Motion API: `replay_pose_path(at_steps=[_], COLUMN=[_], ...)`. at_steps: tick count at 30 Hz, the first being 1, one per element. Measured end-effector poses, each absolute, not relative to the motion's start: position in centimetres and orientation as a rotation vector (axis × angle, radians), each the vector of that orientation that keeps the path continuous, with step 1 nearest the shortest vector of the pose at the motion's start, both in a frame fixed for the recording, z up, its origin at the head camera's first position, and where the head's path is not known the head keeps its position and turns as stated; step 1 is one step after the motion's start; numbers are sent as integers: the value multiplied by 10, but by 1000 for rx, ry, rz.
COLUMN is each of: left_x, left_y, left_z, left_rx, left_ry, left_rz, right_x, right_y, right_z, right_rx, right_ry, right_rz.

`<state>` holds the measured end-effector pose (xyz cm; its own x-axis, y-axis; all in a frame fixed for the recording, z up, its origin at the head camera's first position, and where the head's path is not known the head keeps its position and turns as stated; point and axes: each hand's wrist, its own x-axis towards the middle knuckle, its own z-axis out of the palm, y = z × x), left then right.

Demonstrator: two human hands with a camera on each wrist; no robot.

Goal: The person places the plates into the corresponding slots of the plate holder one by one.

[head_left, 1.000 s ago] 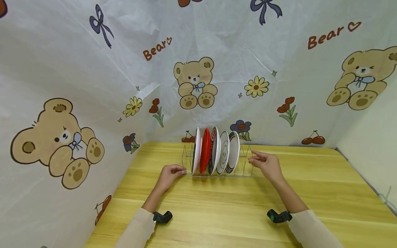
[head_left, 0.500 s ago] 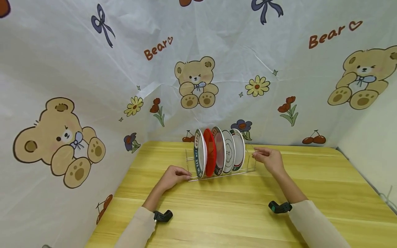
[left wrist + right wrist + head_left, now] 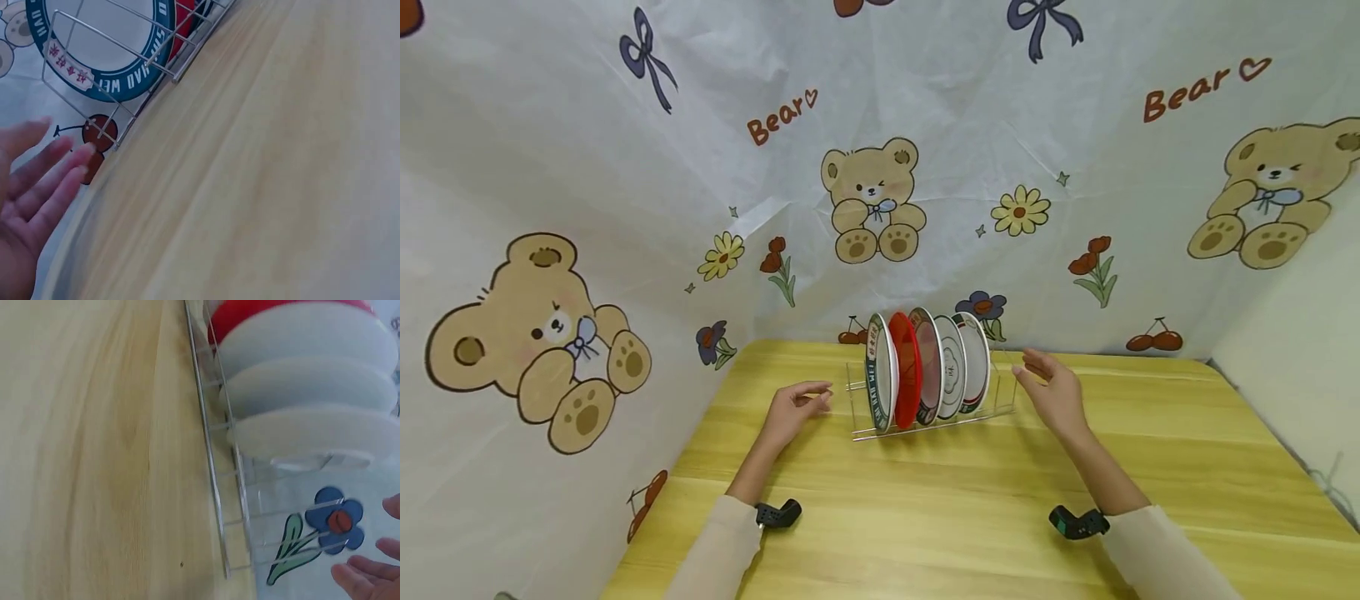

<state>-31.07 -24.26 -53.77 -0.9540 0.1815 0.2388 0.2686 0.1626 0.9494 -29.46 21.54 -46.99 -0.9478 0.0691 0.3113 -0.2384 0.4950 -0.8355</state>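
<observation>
A wire dish rack (image 3: 934,423) stands at a slant on the wooden table, its left end closer to me. Several plates stand on edge in it: a green-rimmed plate with lettering (image 3: 125,84) at the left end, a red plate (image 3: 908,371), then patterned white ones (image 3: 952,367). My left hand (image 3: 793,408) is off the rack's left end, fingers spread and holding nothing; the left wrist view shows a gap to the wires. At the rack's right end my right hand (image 3: 1054,390) has its fingers apart, thumb close by the end wire, and holds nothing.
The wooden table (image 3: 925,517) extends on all sides of the rack. Behind and to the left hangs a white cloth (image 3: 955,108) printed with bears and flowers. A pale wall (image 3: 1300,367) borders the right side, with a thin cable (image 3: 1333,483) near it.
The rack has turned, its left end coming toward me, so the plates' faces show more. My left hand has let go and moved left; my right hand's fingers have come off the end wire.
</observation>
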Motion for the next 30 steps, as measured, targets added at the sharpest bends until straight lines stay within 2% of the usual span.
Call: replay_pose_path(at_steps=[4, 11, 18, 30], left_x=[-316, -337, -341, -322], left_y=[-248, -236, -224, -231], left_z=[-537, -540, -544, -543], left_rx=[-391, -617, -623, -681], left_ry=[-2332, -2485, -2542, -2585], left_rz=[-1914, -1887, -1851, -1780], right_x=[-275, -259, -263, -278], right_y=[197, 171, 163, 174], right_z=[-460, -449, -453, -454], right_rx=[218, 379, 455, 438], right_ry=[-2414, -2430, -2407, -2397], right_rz=[1505, 1538, 1569, 1670])
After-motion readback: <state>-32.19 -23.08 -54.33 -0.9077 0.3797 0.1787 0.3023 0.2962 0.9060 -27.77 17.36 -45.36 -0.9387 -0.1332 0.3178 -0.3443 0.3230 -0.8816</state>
